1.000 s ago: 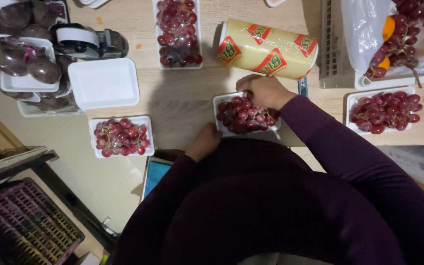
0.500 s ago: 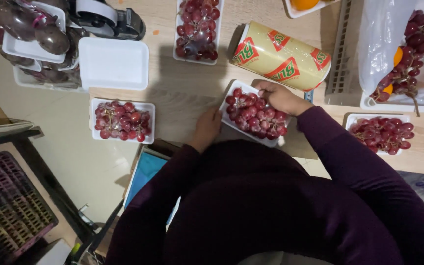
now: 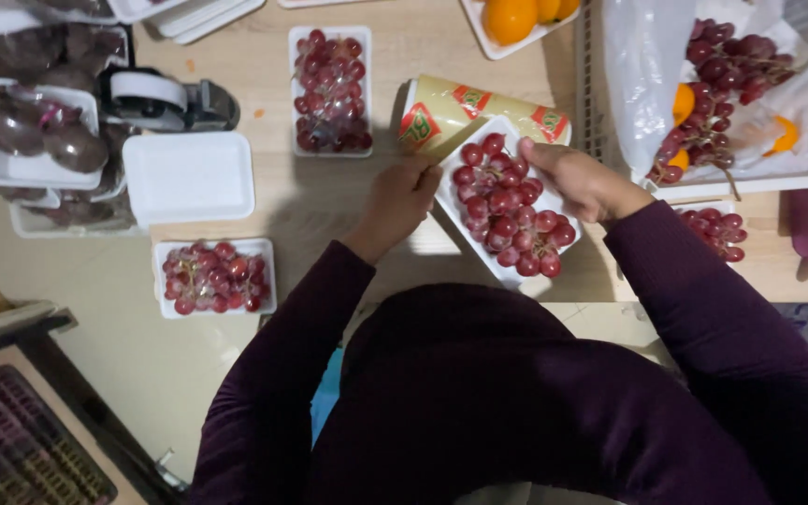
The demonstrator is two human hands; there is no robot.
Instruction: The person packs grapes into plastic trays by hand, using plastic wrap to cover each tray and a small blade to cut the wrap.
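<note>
- Holding a white foam tray of red grapes (image 3: 507, 208) between both hands, the person has it tilted on the wooden table (image 3: 329, 201), its far end up against the yellow roll of cling film (image 3: 451, 112).
- The tray's long axis runs on a diagonal, from far-left by the roll to near-right toward the person's body.
- The left hand (image 3: 402, 198) is closed on the tray's left long edge, fingers curled onto the rim beside the roll.
- The right hand (image 3: 580, 178) grips the far-right edge, thumb on the rim, fingers seemingly under the tray; how tightly it clamps cannot be told.
- Both hands are touching the tray, so neither is nearer; the left one sits closer to the roll, just beside its end.
- The roll lies across the far side of the tray, its own axis running left to right and slightly nearward.
- Other things stand apart: a second filled tray (image 3: 331, 91) to the far left, a third (image 3: 214, 278) near left, an empty white tray (image 3: 189, 176) between them, and a tape dispenser (image 3: 165, 100) farther left.
- A bag of loose grape bunches (image 3: 722, 84) lies far right, well clear of both hands.
</note>
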